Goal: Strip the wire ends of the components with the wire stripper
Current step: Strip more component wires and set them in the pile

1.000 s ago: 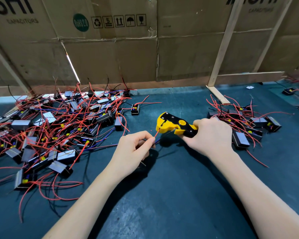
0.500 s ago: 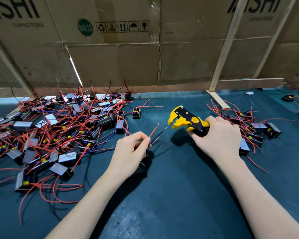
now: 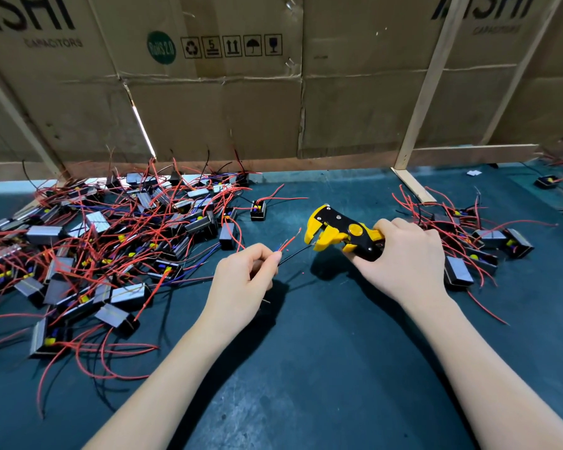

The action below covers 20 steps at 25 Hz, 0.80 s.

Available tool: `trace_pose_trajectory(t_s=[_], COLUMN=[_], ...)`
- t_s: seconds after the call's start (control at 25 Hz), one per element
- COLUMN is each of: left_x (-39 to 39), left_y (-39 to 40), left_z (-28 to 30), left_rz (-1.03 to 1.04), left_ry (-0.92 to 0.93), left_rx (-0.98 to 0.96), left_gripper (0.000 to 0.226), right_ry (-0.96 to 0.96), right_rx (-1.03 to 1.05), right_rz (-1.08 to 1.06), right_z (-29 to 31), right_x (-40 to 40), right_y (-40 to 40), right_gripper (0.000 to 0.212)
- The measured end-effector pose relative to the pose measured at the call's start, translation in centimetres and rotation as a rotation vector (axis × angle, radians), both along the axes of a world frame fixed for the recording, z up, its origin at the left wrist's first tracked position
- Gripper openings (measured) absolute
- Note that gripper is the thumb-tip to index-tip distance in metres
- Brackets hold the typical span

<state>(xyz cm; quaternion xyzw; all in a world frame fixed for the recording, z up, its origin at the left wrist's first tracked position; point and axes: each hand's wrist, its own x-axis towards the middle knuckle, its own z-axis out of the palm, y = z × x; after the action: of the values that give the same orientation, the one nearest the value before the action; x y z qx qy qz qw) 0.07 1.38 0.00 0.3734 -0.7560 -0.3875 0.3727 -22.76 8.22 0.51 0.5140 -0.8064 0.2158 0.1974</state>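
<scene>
My left hand (image 3: 244, 280) pinches a little bunch of thin wires (image 3: 285, 243): I count two red ends and one black one (image 3: 294, 254) poking out toward the tool. My right hand (image 3: 403, 254) grips one yellow and black wire stripper (image 3: 338, 233). Its mouth is apart, and the black wire tip sits right at it. To the left of my left hand lies a big pile of components (image 3: 104, 248), too many to count. Just beyond my right hand is a smaller pile (image 3: 475, 245); I see about six. Everything lies on the dark green table (image 3: 322, 368).
</scene>
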Motion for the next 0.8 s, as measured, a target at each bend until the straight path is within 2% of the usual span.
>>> trace_pose_trajectory(t_s=[0.24,0.8], left_x=[-0.15,-0.22], left_y=[0.10,0.71], left_z=[-0.02,0.22], left_rz=[0.019,0.089], left_ry=[-0.022,-0.152], left_rx=[-0.019,-0.237], left_gripper=[0.032,0.031], right_ry=[0.040,0.036], right_rx=[0.026,0.072], right_rz=[0.020,0.001], right_z=[0.15,-0.02], right_x=[0.13,0.48], right_y=[0.03,-0.12], right_gripper=[0.049,0.051])
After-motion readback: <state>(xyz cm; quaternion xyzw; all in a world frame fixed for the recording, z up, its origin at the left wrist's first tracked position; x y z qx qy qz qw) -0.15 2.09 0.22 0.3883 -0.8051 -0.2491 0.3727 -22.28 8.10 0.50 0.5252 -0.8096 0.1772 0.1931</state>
